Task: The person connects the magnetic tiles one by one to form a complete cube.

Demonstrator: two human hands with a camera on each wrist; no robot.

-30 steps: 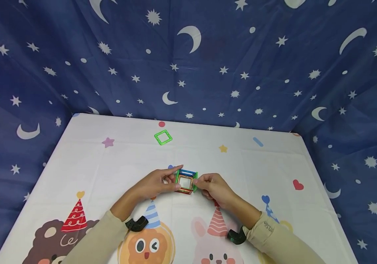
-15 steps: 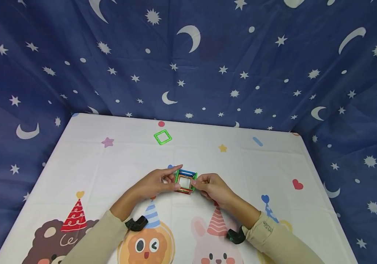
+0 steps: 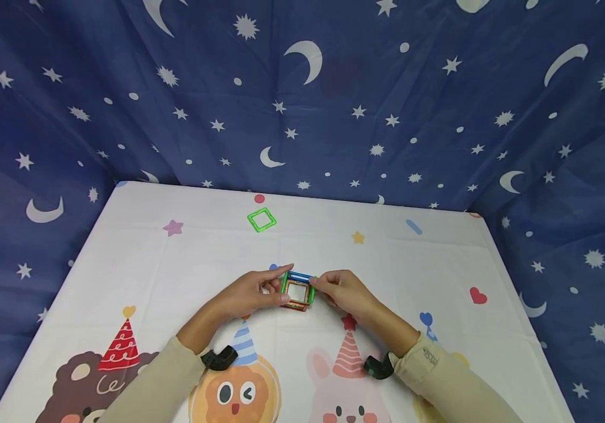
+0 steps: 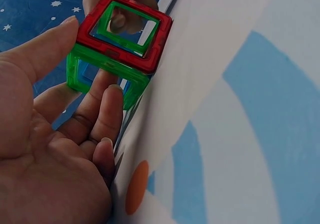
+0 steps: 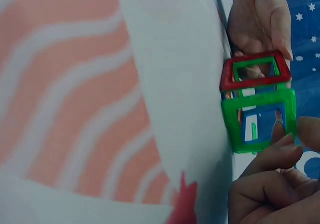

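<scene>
A small box of square magnetic tiles stands between both hands in the head view, with a blue tile (image 3: 300, 276) at the far side and an orange frame visible inside. In the left wrist view a red tile (image 4: 162, 43) forms the near side, joined to a green tile (image 4: 107, 61) on the left. My left hand (image 3: 249, 294) holds that left side, thumb at the near corner, index finger stretched along the far one. My right hand (image 3: 347, 294) pinches the right-hand green tile (image 5: 260, 99) near its far corner, one fingertip showing through its opening.
A loose green square tile (image 3: 271, 215) lies farther back on the white printed cloth (image 3: 217, 252). Blue star-patterned curtain (image 3: 334, 147) rises behind the table and along both sides. Dark wrist devices (image 3: 219, 358) sit at both cuffs.
My right hand has slid away from me along the green tile to its far corner. That tile sits closer in against the box. The left hand holds still.
</scene>
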